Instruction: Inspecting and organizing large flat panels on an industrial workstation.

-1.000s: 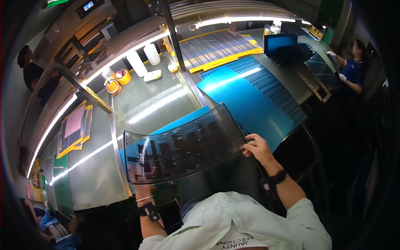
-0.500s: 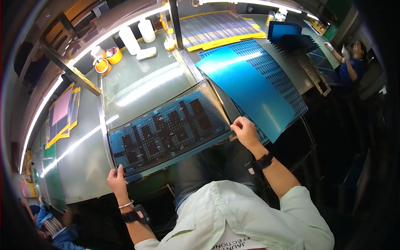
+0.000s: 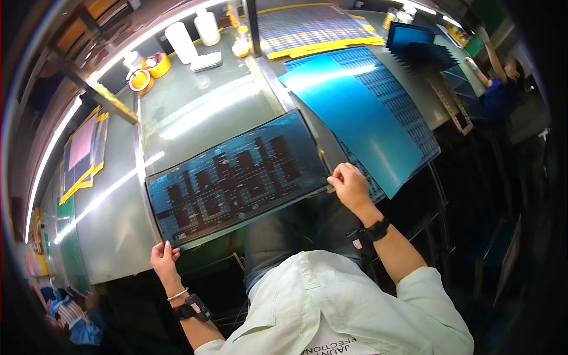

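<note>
A dark film sheet (image 3: 228,177) with a blue and black circuit pattern lies tilted over the near edge of the glass-topped table (image 3: 207,106), its front edge overhanging my lap. My left hand (image 3: 165,261) grips the near left corner, thumb on top and fingers beneath. At the near right corner, my right hand (image 3: 350,184) pinches the edge between thumb and curled fingers. Whether a second panel lies under the film I cannot tell. To the right, a glossy blue sheet (image 3: 355,124) partly covers a blue patterned panel (image 3: 408,118).
Tape rolls (image 3: 141,80), white bottles (image 3: 181,42) and a white flat box (image 3: 206,61) stand at the back. Yellow-edged films (image 3: 316,29) lie far right, others (image 3: 84,148) left. A metal post (image 3: 251,29) rises behind. A co-worker (image 3: 502,89) is at the right.
The film sheet's near left corner and my left hand have shifted slightly; my right hand keeps its grip. The view has moved a little. The co-worker at the right has raised an arm.
</note>
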`<action>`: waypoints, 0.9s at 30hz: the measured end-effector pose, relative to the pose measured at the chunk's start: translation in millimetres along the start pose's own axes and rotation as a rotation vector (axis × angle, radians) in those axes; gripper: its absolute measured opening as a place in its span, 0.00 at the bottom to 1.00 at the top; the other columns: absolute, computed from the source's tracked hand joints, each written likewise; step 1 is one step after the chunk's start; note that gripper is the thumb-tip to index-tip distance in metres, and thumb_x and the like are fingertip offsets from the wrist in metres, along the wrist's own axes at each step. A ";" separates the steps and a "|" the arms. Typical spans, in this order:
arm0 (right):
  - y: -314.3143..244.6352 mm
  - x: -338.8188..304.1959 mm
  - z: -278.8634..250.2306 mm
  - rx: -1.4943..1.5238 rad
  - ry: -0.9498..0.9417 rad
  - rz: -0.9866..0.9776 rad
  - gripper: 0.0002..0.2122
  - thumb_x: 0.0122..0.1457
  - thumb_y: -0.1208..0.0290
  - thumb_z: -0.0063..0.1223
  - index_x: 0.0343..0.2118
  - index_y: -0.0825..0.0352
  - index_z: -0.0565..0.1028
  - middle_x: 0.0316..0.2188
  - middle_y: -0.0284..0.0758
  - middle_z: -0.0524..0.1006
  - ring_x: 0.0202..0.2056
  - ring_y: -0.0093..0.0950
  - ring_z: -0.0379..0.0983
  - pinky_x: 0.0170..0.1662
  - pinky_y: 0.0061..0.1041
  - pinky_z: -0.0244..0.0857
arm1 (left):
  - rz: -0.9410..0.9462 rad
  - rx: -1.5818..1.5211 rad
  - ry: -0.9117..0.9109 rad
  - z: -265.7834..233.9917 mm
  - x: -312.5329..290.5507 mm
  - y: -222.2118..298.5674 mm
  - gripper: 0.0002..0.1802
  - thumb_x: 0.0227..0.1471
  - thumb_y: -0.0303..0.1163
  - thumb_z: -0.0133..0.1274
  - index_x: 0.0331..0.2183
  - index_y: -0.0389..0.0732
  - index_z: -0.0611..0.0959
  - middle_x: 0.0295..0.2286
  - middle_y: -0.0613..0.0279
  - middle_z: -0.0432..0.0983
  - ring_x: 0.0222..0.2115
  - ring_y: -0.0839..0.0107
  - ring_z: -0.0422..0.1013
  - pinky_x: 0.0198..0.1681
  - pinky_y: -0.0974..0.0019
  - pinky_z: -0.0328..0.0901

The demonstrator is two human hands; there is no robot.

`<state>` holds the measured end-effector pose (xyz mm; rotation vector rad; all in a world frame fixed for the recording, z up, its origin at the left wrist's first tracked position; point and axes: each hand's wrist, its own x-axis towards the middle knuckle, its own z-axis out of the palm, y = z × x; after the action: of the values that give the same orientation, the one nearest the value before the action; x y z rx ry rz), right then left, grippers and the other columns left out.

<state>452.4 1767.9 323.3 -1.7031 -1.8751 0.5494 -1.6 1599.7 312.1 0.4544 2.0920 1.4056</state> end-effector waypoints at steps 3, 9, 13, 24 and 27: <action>-3.6 3.8 15.4 -0.011 -0.004 -0.085 0.08 0.44 0.71 0.58 0.20 0.65 0.69 0.23 0.37 0.69 0.30 0.40 0.67 0.32 0.36 0.60 | -0.023 -0.011 0.034 -20.1 -2.9 -3.3 0.06 0.51 0.26 0.52 0.31 0.33 0.75 0.22 0.62 0.71 0.21 0.73 0.73 0.22 0.75 0.70; 9.2 -1.0 5.2 0.044 0.004 -0.062 0.08 0.46 0.76 0.56 0.21 0.68 0.66 0.21 0.37 0.66 0.24 0.36 0.64 0.29 0.32 0.58 | 0.620 0.619 0.134 -12.2 -1.5 -9.5 0.06 0.45 0.26 0.56 0.23 0.35 0.76 0.19 0.60 0.71 0.19 0.72 0.67 0.24 0.68 0.61; -0.7 0.2 3.8 0.034 -0.032 -0.078 0.08 0.47 0.77 0.55 0.21 0.68 0.65 0.20 0.36 0.65 0.23 0.34 0.63 0.28 0.30 0.57 | 0.605 0.708 0.188 -8.5 -14.8 -5.1 0.10 0.44 0.28 0.57 0.20 0.37 0.72 0.21 0.58 0.64 0.24 0.59 0.64 0.28 0.61 0.59; -1.2 2.8 4.6 0.048 -0.054 -0.056 0.08 0.48 0.78 0.54 0.22 0.69 0.65 0.21 0.36 0.65 0.22 0.31 0.62 0.27 0.28 0.57 | 0.633 0.795 0.258 -9.3 -16.8 -14.7 0.11 0.43 0.31 0.58 0.22 0.41 0.71 0.24 0.61 0.64 0.30 0.59 0.63 0.33 0.58 0.58; -1.6 3.7 4.7 0.073 -0.075 -0.034 0.08 0.48 0.79 0.53 0.22 0.70 0.65 0.21 0.36 0.65 0.22 0.30 0.62 0.27 0.27 0.57 | 0.603 0.793 0.272 -8.9 -19.7 -17.1 0.11 0.43 0.32 0.58 0.22 0.41 0.71 0.25 0.61 0.64 0.30 0.59 0.63 0.33 0.58 0.58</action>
<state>448.0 1771.6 321.1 -1.6213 -1.9086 0.6686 8.7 1575.4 304.2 1.3594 2.8539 0.8719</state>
